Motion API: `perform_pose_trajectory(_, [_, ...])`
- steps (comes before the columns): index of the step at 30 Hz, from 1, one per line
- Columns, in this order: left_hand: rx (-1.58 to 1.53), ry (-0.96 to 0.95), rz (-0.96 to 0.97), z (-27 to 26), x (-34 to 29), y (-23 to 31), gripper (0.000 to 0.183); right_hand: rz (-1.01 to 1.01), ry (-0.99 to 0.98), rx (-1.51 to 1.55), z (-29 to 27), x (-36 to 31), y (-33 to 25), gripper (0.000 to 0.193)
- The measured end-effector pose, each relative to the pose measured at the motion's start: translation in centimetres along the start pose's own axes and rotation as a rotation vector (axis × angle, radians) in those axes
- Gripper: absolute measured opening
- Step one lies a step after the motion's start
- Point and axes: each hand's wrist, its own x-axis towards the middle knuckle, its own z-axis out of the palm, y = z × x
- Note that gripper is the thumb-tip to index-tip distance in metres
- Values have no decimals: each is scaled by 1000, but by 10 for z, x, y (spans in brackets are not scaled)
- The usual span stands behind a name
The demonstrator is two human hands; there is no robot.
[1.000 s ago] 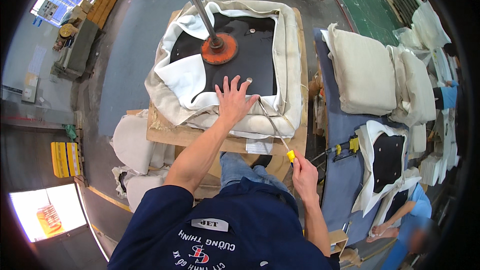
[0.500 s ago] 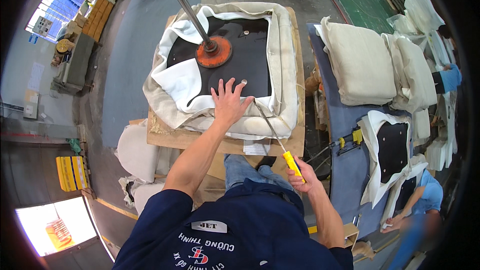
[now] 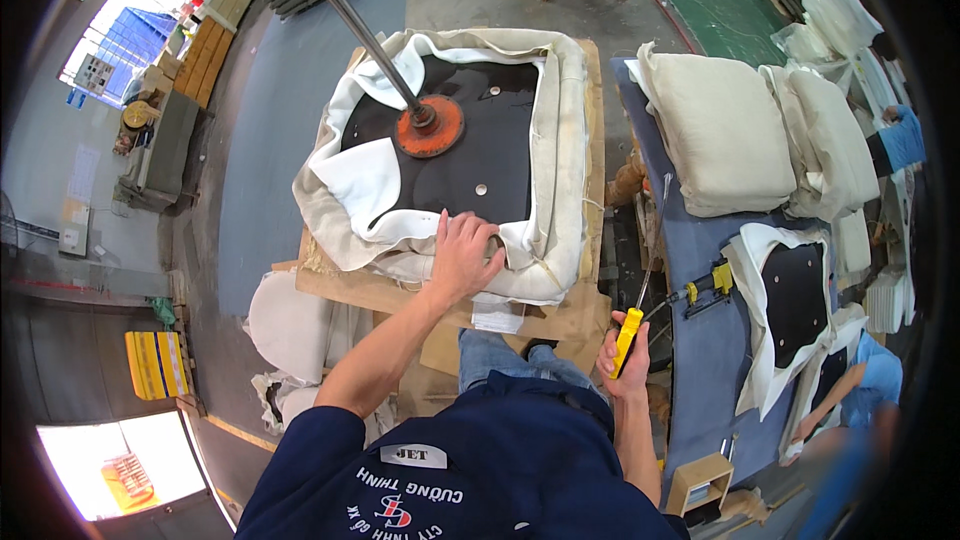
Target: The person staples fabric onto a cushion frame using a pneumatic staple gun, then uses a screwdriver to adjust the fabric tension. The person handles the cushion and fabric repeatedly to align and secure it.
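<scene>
A seat cushion (image 3: 566,155) in a beige fabric cover lies with its black underside panel (image 3: 470,200) upward, the cover's white-lined edges folded in around it. At the near edge my left hand (image 3: 464,255) has its fingers curled over the fold of the fabric. My right hand (image 3: 627,360) is closed around the yellow handle of a screwdriver (image 3: 627,340), held off the cushion to its right. The screwdriver's long thin shaft points away from me. An orange round press foot (image 3: 431,128) on a metal rod rests on the black panel.
The cushion sits on a cardboard-topped stand (image 3: 350,285). To the right, a blue-covered table (image 3: 690,380) carries stacked beige cushions (image 3: 712,130), a yellow-and-black staple gun (image 3: 708,289) and another part-covered cushion (image 3: 795,305). A co-worker in blue (image 3: 868,380) works at the far right.
My right hand has drawn the screwdriver away from the cushion's near edge and tilted it upright to the right. My left hand has slid back from the black panel, its spread fingers now curled on the fabric.
</scene>
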Motion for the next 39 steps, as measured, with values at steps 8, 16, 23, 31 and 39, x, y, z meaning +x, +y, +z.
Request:
perform_pose_trajectory(8, [8, -174, 2, -24, 12, 11, 30, 165, 246, -435, -10, 6, 32, 39])
perform_pose_trajectory(16, [-225, 184, -83, -14, -53, -8, 28, 352, 194, -274, -11, 16, 31, 42])
perform_pose_trajectory(23, [-64, 384, -212, 7, -51, -26, 30, 93, 337, -242, 1, 15, 27, 38])
perform_pose_trajectory(31, [-8, 301, -283, -13, -70, -87, 35, -113, 39, -804, 49, 30, -3, 25])
perform_pose_trajectory(39, [-1382, 320, -600, -110, 1, -10, 42, 32, -323, -1178, 82, 41, 2, 28])
